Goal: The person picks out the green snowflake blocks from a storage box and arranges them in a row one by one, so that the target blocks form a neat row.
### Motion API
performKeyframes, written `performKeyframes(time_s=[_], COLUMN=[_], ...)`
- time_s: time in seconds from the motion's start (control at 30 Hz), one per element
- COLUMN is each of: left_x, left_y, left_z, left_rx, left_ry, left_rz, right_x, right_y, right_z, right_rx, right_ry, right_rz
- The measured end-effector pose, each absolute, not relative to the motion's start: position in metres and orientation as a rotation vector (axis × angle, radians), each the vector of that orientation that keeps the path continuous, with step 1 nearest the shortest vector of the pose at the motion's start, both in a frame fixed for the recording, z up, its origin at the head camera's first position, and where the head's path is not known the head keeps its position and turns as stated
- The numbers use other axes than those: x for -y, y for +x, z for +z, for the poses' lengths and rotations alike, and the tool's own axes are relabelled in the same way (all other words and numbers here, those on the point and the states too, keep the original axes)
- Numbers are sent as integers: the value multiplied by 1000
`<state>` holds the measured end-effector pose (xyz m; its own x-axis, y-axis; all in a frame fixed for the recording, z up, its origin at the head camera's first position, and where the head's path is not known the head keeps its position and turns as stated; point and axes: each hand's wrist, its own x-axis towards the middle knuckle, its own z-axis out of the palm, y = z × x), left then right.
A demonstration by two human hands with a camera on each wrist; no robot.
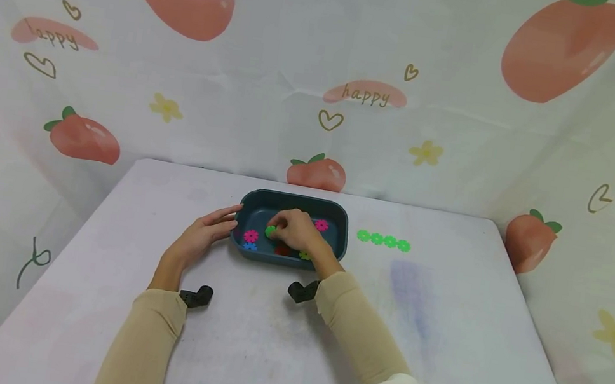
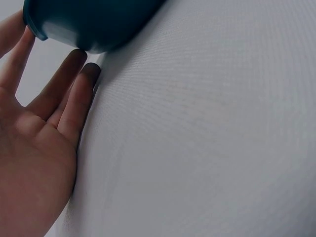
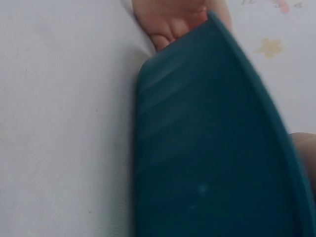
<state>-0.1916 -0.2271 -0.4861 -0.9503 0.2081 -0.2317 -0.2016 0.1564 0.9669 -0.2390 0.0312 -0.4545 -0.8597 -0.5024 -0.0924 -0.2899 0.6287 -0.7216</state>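
As I watch from afar, the right hand [image 1: 296,229] pinches a green flower piece [image 1: 270,232] in its fingertips, inside the tray [image 1: 265,258] at mid-frame. The left hand [image 1: 208,228], fingers straight and spread, touches the tray's left end. Right of the tray, a row of green flowers [image 1: 390,242], its long axis running left to right, lies nearer the right hand.

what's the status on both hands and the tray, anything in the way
Left hand touching the tray at left end. Right hand pinching green flower piece inside. No obstruction seen.
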Motion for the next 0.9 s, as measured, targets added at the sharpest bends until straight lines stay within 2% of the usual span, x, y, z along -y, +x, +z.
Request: performKeyframes(time_s=[0.9], left_x=[227], left_y=[-191], left_z=[-487], left_rx=[-2123], left_ry=[17], left_rz=[1876], right_x=[-77], right_y=[-221], right_z=[-431], right_rx=[-2621], right_ry=[-589], right_rz=[-1452])
